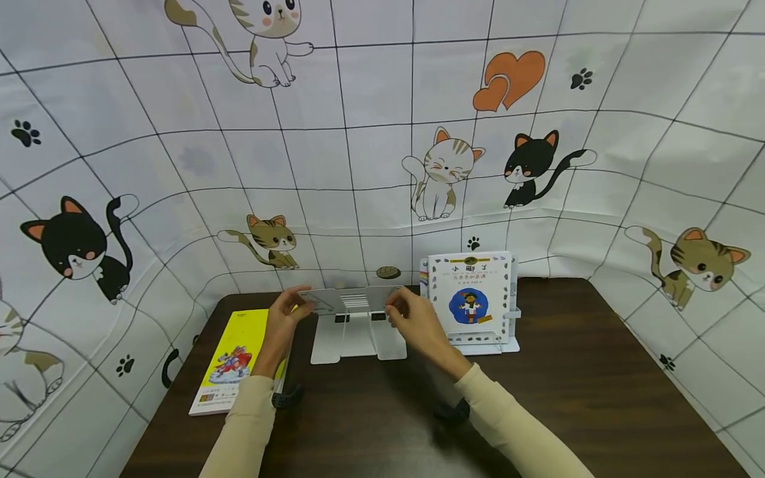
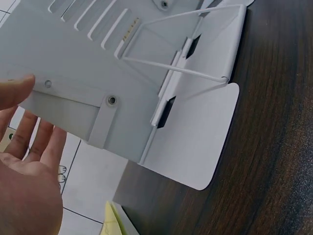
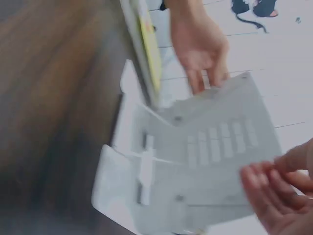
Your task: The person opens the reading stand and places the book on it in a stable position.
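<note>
A white book stand point(image 1: 391, 340) stands near the back of the dark table, its slotted back panel tilted up from the base plates. My left hand point(image 1: 282, 325) grips the panel's left edge; in the left wrist view the thumb point(image 2: 17, 91) lies on one face and the fingers pass behind. At the opposite edge my right hand point(image 1: 421, 322) pinches the panel with curled fingers, partly hidden by the panel in the head view. A bent wire support point(image 2: 239, 41) runs between the panel slots and the base.
A yellow-covered book point(image 1: 245, 338) lies to the left, beside my left forearm. On the right a white picture book point(image 1: 442, 282) stands upright in another stand point(image 1: 508, 346). Behind the table hangs a cat-printed, grid-lined cloth point(image 1: 376, 172).
</note>
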A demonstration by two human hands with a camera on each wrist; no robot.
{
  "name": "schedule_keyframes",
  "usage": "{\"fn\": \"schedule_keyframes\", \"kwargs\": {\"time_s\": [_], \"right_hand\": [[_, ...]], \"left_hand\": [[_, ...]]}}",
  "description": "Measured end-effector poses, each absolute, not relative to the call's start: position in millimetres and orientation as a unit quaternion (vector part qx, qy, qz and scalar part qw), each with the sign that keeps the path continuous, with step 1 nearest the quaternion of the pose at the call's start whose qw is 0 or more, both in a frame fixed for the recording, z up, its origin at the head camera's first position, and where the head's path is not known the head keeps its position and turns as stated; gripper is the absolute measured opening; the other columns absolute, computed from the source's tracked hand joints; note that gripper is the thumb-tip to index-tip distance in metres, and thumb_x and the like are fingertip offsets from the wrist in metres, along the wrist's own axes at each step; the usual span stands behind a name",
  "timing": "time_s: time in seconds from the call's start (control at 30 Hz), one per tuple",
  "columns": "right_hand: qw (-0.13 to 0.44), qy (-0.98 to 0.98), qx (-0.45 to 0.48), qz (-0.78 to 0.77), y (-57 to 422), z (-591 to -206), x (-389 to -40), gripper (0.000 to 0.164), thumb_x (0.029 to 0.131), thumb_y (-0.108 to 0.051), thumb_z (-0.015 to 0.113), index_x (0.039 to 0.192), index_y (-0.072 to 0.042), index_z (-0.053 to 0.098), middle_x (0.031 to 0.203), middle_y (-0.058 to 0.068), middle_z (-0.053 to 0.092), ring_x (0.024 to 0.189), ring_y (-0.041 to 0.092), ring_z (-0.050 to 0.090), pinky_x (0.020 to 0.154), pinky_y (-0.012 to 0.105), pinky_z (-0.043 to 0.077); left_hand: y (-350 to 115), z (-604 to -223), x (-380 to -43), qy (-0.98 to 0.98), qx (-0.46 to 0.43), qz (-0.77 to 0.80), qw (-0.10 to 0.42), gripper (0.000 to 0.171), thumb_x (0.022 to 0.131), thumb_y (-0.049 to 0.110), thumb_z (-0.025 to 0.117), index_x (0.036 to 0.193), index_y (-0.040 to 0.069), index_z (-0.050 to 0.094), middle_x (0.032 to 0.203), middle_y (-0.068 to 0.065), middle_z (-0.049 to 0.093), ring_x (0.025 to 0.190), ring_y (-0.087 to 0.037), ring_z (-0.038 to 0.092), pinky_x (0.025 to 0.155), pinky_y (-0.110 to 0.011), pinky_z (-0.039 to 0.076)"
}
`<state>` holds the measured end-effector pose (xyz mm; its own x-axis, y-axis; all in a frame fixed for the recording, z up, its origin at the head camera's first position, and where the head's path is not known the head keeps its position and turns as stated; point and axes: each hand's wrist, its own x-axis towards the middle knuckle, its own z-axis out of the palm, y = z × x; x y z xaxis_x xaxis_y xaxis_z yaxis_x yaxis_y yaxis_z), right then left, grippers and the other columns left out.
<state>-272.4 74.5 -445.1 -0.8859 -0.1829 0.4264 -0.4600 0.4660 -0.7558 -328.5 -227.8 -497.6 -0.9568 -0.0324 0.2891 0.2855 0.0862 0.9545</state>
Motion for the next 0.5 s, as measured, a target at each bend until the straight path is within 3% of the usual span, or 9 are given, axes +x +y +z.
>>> {"fn": "schedule_keyframes", "kwargs": {"time_s": [0.13,0.2,0.4,0.5], "right_hand": [[0.295,-0.839,0.216,0.403,83,-429,-267,0.011,0.1,-0.003,0.072,0.111,-0.003,0.071,0.1,0.009,0.073,0.084,0.019,0.071,0.072,0.033,0.06],[0.34,-0.836,0.226,0.368,85,-426,-268,0.014,0.099,-0.002,0.074,0.112,-0.004,0.071,0.104,0.009,0.07,0.09,0.021,0.069,0.075,0.036,0.06],[0.368,-0.838,0.272,0.297,87,-431,-282,0.015,0.098,0.001,0.074,0.112,-0.002,0.074,0.115,0.013,0.069,0.105,0.028,0.066,0.084,0.04,0.059],[0.376,-0.833,0.281,0.294,86,-437,-291,0.011,0.099,0.002,0.071,0.108,-0.002,0.077,0.109,0.012,0.071,0.103,0.028,0.068,0.083,0.039,0.061]], "left_hand": [[-228,-499,-327,-0.714,-0.079,-0.681,0.144,0.033,0.101,0.001,0.069,0.133,-0.005,0.064,0.104,0.008,0.067,0.106,-0.011,0.065,0.095,-0.015,0.055],[-227,-500,-326,-0.708,-0.08,-0.684,0.158,0.03,0.1,0.002,0.07,0.129,-0.006,0.065,0.105,0.009,0.068,0.105,-0.011,0.065,0.094,-0.016,0.055],[-221,-503,-330,-0.686,-0.081,-0.697,0.192,0.019,0.099,-0.004,0.07,0.115,-0.012,0.066,0.097,0.01,0.07,0.095,-0.009,0.064,0.088,-0.017,0.055],[-220,-504,-332,-0.681,-0.081,-0.7,0.199,0.018,0.099,-0.003,0.07,0.114,-0.014,0.067,0.094,0.012,0.071,0.094,-0.009,0.064,0.089,-0.017,0.054]]}}
